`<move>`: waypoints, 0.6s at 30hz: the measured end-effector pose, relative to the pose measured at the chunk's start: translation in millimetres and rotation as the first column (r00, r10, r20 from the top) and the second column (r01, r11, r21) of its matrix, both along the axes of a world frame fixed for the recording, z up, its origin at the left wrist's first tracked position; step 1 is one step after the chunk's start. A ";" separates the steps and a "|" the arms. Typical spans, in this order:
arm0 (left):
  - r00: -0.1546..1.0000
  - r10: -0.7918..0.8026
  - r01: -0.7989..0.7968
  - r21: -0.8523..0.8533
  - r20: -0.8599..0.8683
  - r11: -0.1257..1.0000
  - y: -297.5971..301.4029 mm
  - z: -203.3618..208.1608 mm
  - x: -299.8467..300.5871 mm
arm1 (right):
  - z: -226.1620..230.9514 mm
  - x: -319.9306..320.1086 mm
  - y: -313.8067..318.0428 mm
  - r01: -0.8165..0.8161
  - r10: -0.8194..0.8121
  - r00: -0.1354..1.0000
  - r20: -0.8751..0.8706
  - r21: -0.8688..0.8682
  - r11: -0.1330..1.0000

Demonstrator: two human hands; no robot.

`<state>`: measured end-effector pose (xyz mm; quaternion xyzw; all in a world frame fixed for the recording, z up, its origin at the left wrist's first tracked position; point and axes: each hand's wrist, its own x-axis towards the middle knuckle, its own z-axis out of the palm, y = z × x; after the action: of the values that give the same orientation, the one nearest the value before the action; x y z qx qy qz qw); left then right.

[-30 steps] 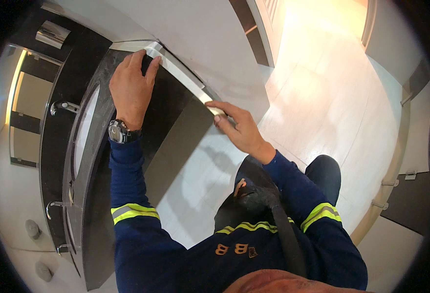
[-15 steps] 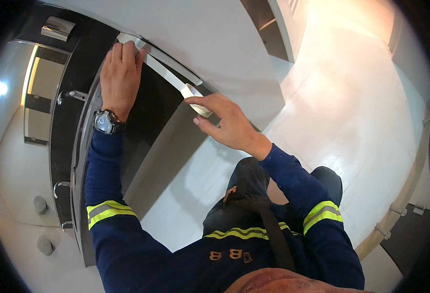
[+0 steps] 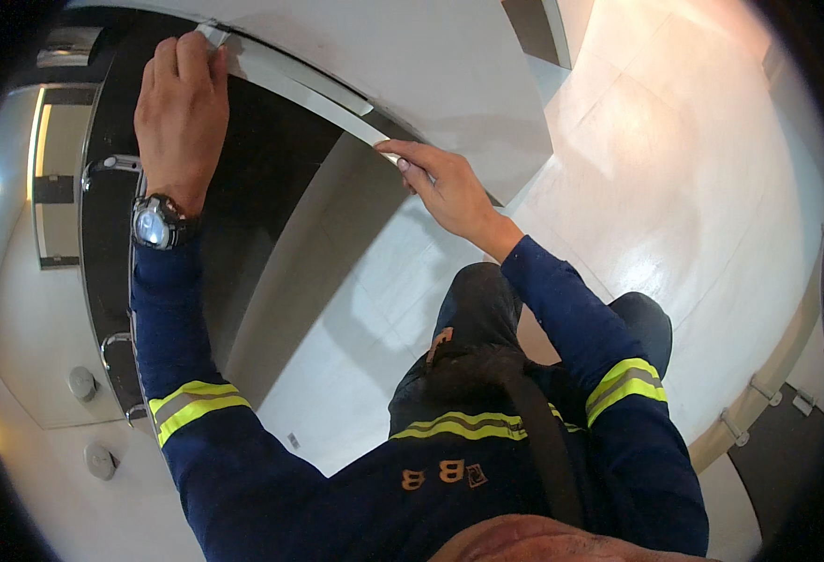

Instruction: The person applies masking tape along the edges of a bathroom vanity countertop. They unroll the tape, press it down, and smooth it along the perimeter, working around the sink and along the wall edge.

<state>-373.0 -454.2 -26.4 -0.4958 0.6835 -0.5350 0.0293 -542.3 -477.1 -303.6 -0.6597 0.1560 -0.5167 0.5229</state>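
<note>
A strip of white masking tape [image 3: 314, 105] stretches between my two hands, over a dark panel [image 3: 267, 155] beside a white wall. At its far left end, my left hand [image 3: 180, 117] has bent fingers closed on the tape near the panel's top corner. My right hand [image 3: 449, 192] pinches the tape between thumb and fingers at the other end; the roll itself is mostly hidden there. A black wristwatch [image 3: 153, 225] sits on my left wrist.
The white wall [image 3: 412, 70] rises just beyond the tape, with a pale strip [image 3: 332, 86] along its lower edge. Chrome handles [image 3: 117, 164] stick out at left. Pale floor [image 3: 646, 187] spreads to the right. Round grey discs [image 3: 100, 461] sit at lower left.
My left hand has shifted left and upward in the picture. The stretched tape between my hands looks longer, and the roll's open face in my right hand no longer shows.
</note>
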 end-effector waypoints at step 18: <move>0.998 0.058 -0.058 0.009 -0.019 0.998 2.3 -1.0 1.0 | 4.7 25.1 -11.5 -0.006 0.013 0.996 -0.091 0.075 0.997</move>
<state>-371.9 -451.9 -27.4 -0.5204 0.6711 -0.5264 0.0404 -517.2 -488.6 -298.9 -0.6636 0.1956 -0.4773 0.5419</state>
